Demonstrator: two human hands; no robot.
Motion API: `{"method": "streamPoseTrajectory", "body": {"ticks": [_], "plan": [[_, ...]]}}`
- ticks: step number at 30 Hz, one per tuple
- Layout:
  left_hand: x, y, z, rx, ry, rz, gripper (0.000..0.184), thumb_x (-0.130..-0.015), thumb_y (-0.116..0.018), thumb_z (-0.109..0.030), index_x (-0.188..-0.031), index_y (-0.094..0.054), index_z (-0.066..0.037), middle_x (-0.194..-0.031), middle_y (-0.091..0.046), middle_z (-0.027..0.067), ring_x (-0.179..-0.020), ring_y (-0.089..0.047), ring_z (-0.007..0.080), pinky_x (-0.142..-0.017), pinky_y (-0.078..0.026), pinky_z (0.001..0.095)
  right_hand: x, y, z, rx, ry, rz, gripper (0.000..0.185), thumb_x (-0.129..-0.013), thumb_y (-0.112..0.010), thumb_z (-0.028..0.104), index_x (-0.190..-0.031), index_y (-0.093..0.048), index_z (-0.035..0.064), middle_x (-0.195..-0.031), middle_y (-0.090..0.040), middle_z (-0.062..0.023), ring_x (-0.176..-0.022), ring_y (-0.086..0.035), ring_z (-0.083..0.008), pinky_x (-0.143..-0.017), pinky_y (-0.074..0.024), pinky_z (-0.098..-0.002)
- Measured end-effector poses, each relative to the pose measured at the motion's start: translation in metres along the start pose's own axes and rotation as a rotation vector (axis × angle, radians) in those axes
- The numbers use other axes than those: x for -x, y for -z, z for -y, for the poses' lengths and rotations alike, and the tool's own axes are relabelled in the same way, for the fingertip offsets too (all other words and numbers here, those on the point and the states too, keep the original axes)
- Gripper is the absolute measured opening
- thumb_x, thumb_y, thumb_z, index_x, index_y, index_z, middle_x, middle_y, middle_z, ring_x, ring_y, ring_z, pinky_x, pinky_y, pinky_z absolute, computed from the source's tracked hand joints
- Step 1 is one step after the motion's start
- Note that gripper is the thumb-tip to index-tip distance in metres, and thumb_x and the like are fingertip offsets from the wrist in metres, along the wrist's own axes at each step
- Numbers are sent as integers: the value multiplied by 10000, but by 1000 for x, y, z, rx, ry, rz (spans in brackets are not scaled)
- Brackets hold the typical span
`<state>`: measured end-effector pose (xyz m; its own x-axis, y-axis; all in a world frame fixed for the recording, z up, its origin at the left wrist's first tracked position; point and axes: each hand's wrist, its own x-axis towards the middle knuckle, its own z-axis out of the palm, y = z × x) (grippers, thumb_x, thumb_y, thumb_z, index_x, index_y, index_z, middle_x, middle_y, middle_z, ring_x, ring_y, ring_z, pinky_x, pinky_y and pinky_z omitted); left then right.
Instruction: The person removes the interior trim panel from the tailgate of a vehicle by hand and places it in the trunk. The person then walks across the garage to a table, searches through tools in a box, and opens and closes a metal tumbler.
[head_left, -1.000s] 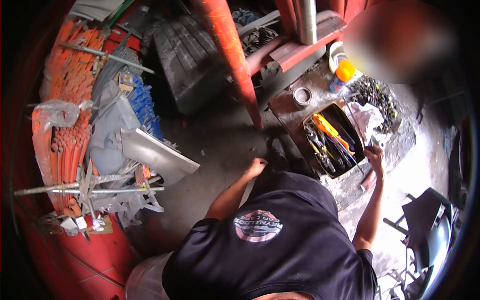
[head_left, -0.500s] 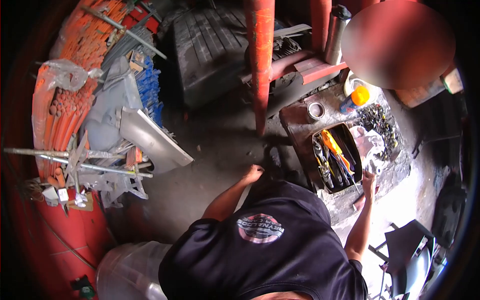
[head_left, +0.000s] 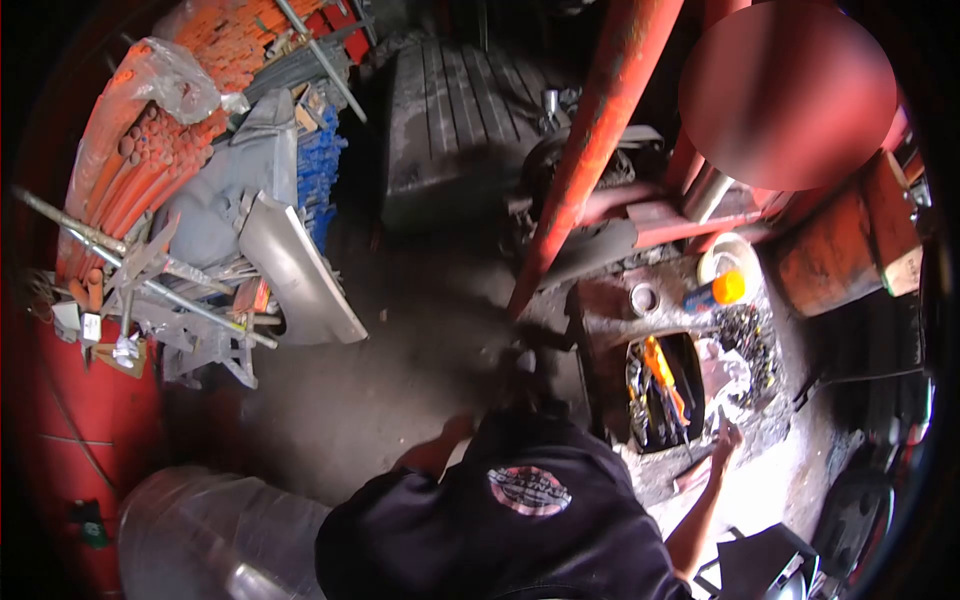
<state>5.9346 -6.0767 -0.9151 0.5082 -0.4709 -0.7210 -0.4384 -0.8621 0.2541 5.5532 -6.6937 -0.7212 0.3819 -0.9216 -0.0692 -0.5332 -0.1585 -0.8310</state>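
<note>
My left hand (head_left: pixel 458 430) hangs in shadow beside my black shirt (head_left: pixel 480 510), over the floor; its fingers are blurred. On the right, my right hand (head_left: pixel 729 436) is over the low bench (head_left: pixel 600 310), just past the lower right corner of the tool tray (head_left: pixel 697 385). Its fingers are small and smeared, so anything in them cannot be made out. Tools fill the tray, one of them orange and yellow (head_left: pixel 660 368). A crumpled white cloth (head_left: pixel 727 375) lies between the tray and a pile of small dark parts (head_left: pixel 745 335).
An open can (head_left: pixel 644 298), an orange-capped spray can (head_left: pixel 715 291) and a white bucket (head_left: pixel 728 262) stand at the bench's far side. A red post (head_left: pixel 590 150) slants down beyond it. Orange tubes (head_left: pixel 150 170) and a silver panel (head_left: pixel 295 265) are at left.
The view has turned, and the bench, tray and red post sit differently in it. My left hand has dropped lower and closer to my body. My right hand stays beside the tray.
</note>
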Motion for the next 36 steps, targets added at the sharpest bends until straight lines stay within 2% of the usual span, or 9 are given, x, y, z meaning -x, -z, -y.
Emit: {"method": "streamPoseTrajectory", "body": {"ticks": [5,9,13,23,25,29,31,33,36], "plan": [[79,-65,56,319,186,300,444,-929,-584,-397,-1299,-678,-172,-1294,-672,143,-1221,-627,365,-1012,-505,503,24,23,64,139,269,-303,295,-1015,-546,161,-1199,-705,-7,-1040,-713,-146,-864,-673,-209,-742,-534,-347],[58,-21,56,428,234,284,438,-930,-584,-380,-1299,-678,-165,-1307,-664,151,-1234,-618,367,-1026,-496,500,84,-39,224,71,48,-173,264,-987,-552,129,-1162,-726,34,-944,-723,-107,-760,-651,-201,-697,-527,-355],[11,41,56,486,207,212,431,-930,-583,-362,-1298,-678,-159,-1319,-656,159,-1248,-609,369,-1040,-486,497,108,-162,272,89,480,32,206,-890,-601,-3,-1051,-723,35,-879,-717,-76,-734,-680,-219,-673,-531,-319],[-79,120,115,-17,38,346,417,-931,-582,-318,-1297,-678,-143,-1351,-635,178,-1281,-586,374,-1076,-463,489,129,-277,454,-25,526,325,258,-875,-673,56,-1133,-684,59,-818,-621,-181,-759,-625,-392,-679,-512,-422],[-124,148,77,-122,-5,294,414,-931,-582,-309,-1297,-678,-140,-1357,-631,182,-1288,-582,375,-1083,-458,487,119,-285,435,17,703,208,184,-932,-647,85,-1101,-694,29,-765,-616,-125,-711,-627,-297,-677,-499,-395],[-139,246,-22,107,-342,98,328,-913,-601,-194,-1177,-711,-33,-1177,-695,269,-1145,-659,420,-996,-524,448,57,-257,402,-330,276,-71,211,-1010,-606,149,-876,-630,-12,-679,-494,36,-695,-451,-61,-604,-378,-295],[-158,271,-48,179,-490,-61,324,-908,-623,-168,-1165,-699,13,-1131,-715,261,-1096,-688,399,-949,-543,440,-35,-230,383,-37,547,-474,208,-1007,-586,181,-893,-647,18,-651,-518,9,-649,-462,-81,-589,-387,-295],[-161,301,-76,267,-590,-106,312,-935,-631,-165,-1182,-691,16,-1111,-723,256,-1062,-707,372,-923,-555,428,-87,-189,441,-52,501,-592,332,-954,-664,276,-1192,-706,49,-977,-690,-150,-945,-661,-246,-865,-504,-381],[-130,336,-117,400,-618,-193,301,-938,-648,-156,-1185,-695,9,-1078,-737,239,-993,-730,347,-874,-568,400,-166,-170,461,91,448,-636,661,-842,-805,432,-1351,-592,68,-1216,-630,-186,-1128,-610,-355,-955,-486,-427]]}}
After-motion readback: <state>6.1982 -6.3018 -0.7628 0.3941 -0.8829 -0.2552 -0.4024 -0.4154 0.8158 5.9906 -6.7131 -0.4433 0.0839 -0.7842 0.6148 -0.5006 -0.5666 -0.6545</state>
